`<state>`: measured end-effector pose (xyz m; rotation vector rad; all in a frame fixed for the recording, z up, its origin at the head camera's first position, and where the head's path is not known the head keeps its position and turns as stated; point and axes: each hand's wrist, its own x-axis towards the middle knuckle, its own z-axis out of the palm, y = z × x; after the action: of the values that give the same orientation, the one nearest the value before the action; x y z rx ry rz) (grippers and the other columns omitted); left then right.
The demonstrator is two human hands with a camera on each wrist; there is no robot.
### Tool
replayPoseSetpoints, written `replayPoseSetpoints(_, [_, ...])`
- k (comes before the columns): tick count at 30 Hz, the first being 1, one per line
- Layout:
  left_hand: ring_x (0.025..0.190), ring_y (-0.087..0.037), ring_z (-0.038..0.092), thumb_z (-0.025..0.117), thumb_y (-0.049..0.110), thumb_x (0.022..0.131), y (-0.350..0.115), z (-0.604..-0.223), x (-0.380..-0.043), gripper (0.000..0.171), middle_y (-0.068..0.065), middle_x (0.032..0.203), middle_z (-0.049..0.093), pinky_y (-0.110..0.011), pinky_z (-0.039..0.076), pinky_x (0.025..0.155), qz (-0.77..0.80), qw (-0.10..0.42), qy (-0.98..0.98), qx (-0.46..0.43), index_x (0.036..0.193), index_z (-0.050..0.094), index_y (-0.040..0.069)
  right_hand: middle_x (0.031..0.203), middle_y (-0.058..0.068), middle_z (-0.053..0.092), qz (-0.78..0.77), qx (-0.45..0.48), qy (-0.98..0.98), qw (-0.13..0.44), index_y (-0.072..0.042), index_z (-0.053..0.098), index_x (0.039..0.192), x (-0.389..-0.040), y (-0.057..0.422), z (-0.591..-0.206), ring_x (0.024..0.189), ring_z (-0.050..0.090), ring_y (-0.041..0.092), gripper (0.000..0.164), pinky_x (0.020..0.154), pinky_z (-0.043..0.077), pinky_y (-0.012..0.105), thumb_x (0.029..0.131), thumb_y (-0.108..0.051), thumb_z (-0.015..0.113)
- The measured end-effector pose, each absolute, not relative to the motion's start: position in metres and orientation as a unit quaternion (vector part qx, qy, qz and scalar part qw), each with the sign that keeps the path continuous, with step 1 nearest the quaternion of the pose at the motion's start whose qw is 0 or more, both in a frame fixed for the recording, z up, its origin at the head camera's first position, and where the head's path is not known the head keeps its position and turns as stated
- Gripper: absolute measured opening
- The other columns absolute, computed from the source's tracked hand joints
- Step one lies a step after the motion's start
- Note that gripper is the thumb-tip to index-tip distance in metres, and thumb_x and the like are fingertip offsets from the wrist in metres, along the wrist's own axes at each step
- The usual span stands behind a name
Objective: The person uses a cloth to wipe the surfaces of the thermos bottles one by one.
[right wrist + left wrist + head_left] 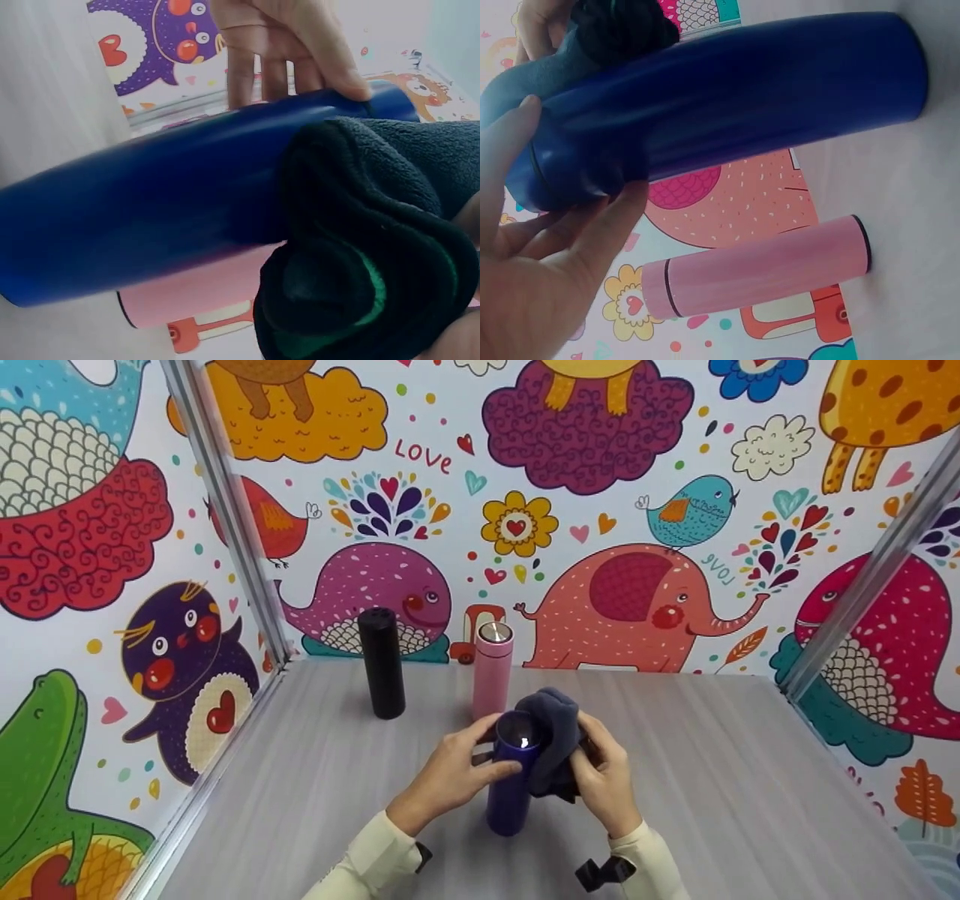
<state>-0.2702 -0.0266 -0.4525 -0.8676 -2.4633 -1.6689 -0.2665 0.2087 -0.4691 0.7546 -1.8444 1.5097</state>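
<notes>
The left hand (pixel 450 769) is holding the blue bottle (pixel 510 796) near its top in its grip. The right hand's (pixel 609 781) grip is holding a dark cloth (pixel 553 742) against it. Behind, nearer the bench's (pixel 712 780) back edge, a pink bottle (pixel 492 673) is standing; a black bottle (pixel 384 667) is standing toward the back left corner.

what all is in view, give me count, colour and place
Blue flask: one, blue, centre front
Pink flask: one, pink, standing behind the blue flask
Black cylinder: one, black, standing left of the pink flask
Cloth: one, dark blue-grey with green, against the blue flask
Tabletop: one, grey, underneath
Printed walls: three, white with colourful cartoons, left, back and right
Metal posts: two, silver, back corners
Sleeves: two, cream, head view's bottom
Wrist devices: two, black, at the sleeve ends
Left hand: one, bare, fingers on the blue flask
Right hand: one, bare, fingers gripping the cloth
</notes>
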Motion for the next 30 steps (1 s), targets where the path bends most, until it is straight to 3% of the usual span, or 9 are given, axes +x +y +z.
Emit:
replayPoseSetpoints(7, [0.126, -0.016, 0.055, 0.074, 0.040, 0.090, -0.025, -0.454, -0.269, 0.069, -0.002, 0.138, 0.058, -0.036, 0.050, 0.099, -0.525, 0.037, -0.800, -0.288, 0.148, 0.048, 0.016, 0.122, 0.015, 0.065, 0.566, 0.297, -0.712, 0.291, 0.006, 0.059, 0.132, -0.267, 0.200, -0.481, 0.106, 0.063, 0.016, 0.050, 0.087, 0.053, 0.023, 0.087, 0.026, 0.055])
replayPoseSetpoints(13, [0.126, -0.016, 0.055, 0.073, 0.041, 0.091, -0.025, -0.454, -0.270, 0.069, -0.002, 0.139, 0.057, -0.033, 0.048, 0.100, -0.519, 0.046, -0.801, -0.296, 0.149, 0.046, 0.014, 0.120, 0.020, 0.064, 0.542, 0.303, -0.722, 0.304, 0.010, 0.057, 0.132, -0.252, 0.191, -0.472, 0.102, 0.062, 0.014, 0.049, 0.084, 0.053, 0.021, 0.086, 0.027, 0.055])
replayPoseSetpoints(21, [0.127, -0.017, 0.054, 0.073, 0.040, 0.091, -0.024, -0.456, -0.268, 0.069, -0.004, 0.140, 0.057, -0.037, 0.048, 0.101, -0.523, 0.045, -0.797, -0.299, 0.149, 0.046, 0.012, 0.111, 0.016, 0.066, 0.512, 0.289, -0.747, 0.310, 0.011, 0.060, 0.125, -0.241, 0.189, -0.479, 0.096, 0.062, 0.013, 0.046, 0.082, 0.052, 0.019, 0.082, 0.029, 0.057])
replayPoseSetpoints(30, [0.128, -0.018, 0.053, 0.075, 0.036, 0.091, -0.023, -0.456, -0.267, 0.071, -0.004, 0.140, 0.057, -0.036, 0.046, 0.103, -0.534, 0.044, -0.793, -0.291, 0.149, 0.044, 0.010, 0.110, 0.014, 0.067, 0.505, 0.267, -0.773, 0.277, 0.010, 0.062, 0.119, -0.243, 0.190, -0.508, 0.100, 0.062, 0.012, 0.043, 0.082, 0.055, 0.027, 0.080, 0.027, 0.058])
